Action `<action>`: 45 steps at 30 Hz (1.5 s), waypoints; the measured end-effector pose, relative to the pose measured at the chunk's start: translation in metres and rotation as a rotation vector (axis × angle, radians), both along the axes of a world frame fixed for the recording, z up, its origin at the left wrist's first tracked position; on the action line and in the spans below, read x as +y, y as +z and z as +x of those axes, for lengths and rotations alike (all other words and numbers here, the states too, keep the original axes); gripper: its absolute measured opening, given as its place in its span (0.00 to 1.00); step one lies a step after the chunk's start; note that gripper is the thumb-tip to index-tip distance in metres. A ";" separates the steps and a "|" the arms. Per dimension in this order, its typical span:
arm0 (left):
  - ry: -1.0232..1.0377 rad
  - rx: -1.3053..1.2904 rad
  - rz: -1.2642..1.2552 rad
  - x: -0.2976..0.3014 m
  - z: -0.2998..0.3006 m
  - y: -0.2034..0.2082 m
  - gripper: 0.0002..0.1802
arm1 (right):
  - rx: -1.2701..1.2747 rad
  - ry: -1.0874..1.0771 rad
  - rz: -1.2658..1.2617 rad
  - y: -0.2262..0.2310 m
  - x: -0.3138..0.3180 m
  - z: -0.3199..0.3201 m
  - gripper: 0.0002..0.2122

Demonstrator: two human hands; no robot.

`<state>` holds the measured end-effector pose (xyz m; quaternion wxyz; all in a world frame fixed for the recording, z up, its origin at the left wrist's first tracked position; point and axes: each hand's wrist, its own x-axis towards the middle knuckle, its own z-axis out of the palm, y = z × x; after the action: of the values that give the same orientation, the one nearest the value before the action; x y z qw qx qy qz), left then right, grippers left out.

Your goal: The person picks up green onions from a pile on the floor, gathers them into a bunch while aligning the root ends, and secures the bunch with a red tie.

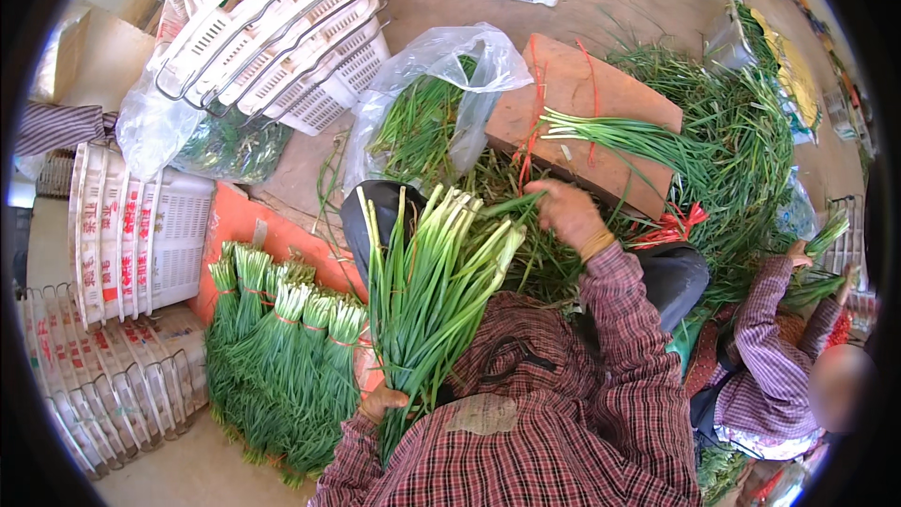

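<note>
One bunch (427, 296) gripped by left hand (382, 404); one sheaf (624, 135) on board (624, 97), right edge overhung; leaves (510, 205) seemingly pinched by right hand (571, 213).

Gripping low, reaching ahead

Sits with both knees (678, 280) bent and spread. Tucks left arm (351, 456) in low, clasps with left hand (383, 404), showing mainly the thumb (398, 399), pointed inward. Stretches right arm (619, 314) forward, points right hand (572, 214) leftward with fingers (549, 195) partly curled.

Tied bundles (272, 347): between crates (141, 239) and held bunch (427, 291)
Board (624, 89): between bag (502, 61) and leaf heap (741, 131)
Stalks (610, 131): on board
</note>
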<state>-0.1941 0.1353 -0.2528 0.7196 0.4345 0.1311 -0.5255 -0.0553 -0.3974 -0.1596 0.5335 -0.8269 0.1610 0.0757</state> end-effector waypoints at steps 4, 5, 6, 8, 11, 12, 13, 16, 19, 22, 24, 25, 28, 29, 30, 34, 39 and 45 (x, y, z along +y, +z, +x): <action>-0.065 -0.016 0.030 -0.015 0.016 0.013 0.47 | -0.157 -0.389 0.040 -0.008 -0.094 -0.042 0.12; -0.057 -0.018 0.136 -0.019 0.021 0.031 0.48 | 0.068 -0.415 0.278 0.035 -0.068 -0.041 0.13; -0.070 -0.011 0.175 -0.026 0.024 0.043 0.49 | 0.131 -0.207 0.279 0.044 -0.062 -0.053 0.17; -0.087 0.014 0.207 -0.035 0.027 0.059 0.50 | 0.355 -0.112 0.183 0.092 0.002 -0.046 0.28; -0.057 -0.037 0.169 -0.043 0.028 0.063 0.52 | 0.500 0.223 0.076 0.047 0.038 -0.038 0.33; -0.070 -0.061 0.186 -0.057 0.033 0.078 0.51 | 0.533 0.295 -0.050 0.026 0.039 -0.038 0.31; -0.072 -0.082 0.213 -0.075 0.046 0.109 0.51 | 0.482 0.264 0.025 0.021 0.040 -0.038 0.32; -0.140 -0.055 0.201 -0.087 0.055 0.127 0.48 | 0.379 0.143 0.234 0.014 0.032 -0.045 0.32; -0.227 -0.042 0.212 -0.085 0.056 0.124 0.43 | 0.301 -0.132 0.326 0.004 -0.008 -0.045 0.24; -0.158 -0.130 0.210 -0.105 0.058 0.149 0.40 | 0.262 -0.260 -0.007 0.020 -0.021 -0.042 0.19; -0.197 -0.097 0.213 -0.102 0.057 0.145 0.42 | 0.188 -0.164 0.030 0.048 -0.001 -0.045 0.19; -0.235 -0.059 0.216 -0.098 0.056 0.138 0.43 | 0.005 -0.037 -0.004 0.051 0.007 -0.046 0.20; -0.259 -0.042 0.229 -0.103 0.063 0.147 0.45 | -0.175 0.294 -0.610 0.088 0.047 -0.019 0.23; -0.269 -0.051 0.214 -0.106 0.065 0.148 0.45 | -0.131 0.333 -0.534 0.086 0.054 -0.014 0.24; -0.277 -0.059 0.198 -0.110 0.067 0.150 0.45 | -0.088 0.373 -0.456 0.080 0.059 -0.010 0.26; -0.455 -0.173 0.345 -0.111 0.078 0.163 0.43 | -0.140 0.652 -0.427 0.063 0.087 -0.026 0.20; -0.572 -0.501 0.481 -0.099 0.097 0.203 0.36 | -0.007 0.057 -0.483 0.045 0.007 -0.015 0.16; -0.655 -1.283 0.966 -0.085 0.105 0.208 0.57 | 0.447 0.511 -0.620 0.058 -0.020 -0.046 0.28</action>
<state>-0.0887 0.0506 -0.0452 0.2038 0.9208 -0.2230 -0.2466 -0.1014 -0.4175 -0.1013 0.1772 -0.9241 0.0783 0.3295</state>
